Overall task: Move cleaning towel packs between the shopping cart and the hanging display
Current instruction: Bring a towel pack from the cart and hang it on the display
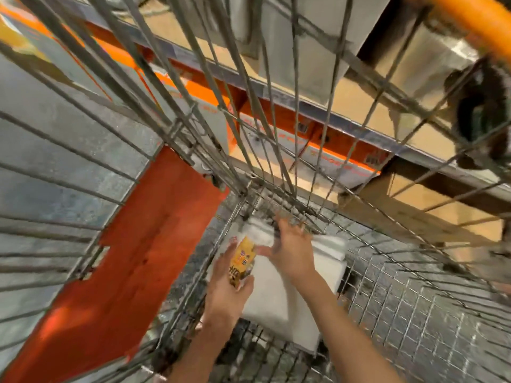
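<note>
White towel packs (272,302) lie stacked on the wire floor of the shopping cart (414,313), one with a yellow printed label (242,262). My left hand (229,286) grips the labelled end of the top pack, thumb on one side and fingers on the other. My right hand (290,244) lies over the far part of the packs with fingers spread and fairly straight, touching a second white pack (330,251) near the cart's front corner. The hanging display is not in view.
Wire walls of the cart (193,120) rise on the left and ahead. An orange shelf upright (143,252) and grey floor (55,150) show through the left side. The orange cart handle (475,17) is at top right, with cardboard boxes (359,100) beyond.
</note>
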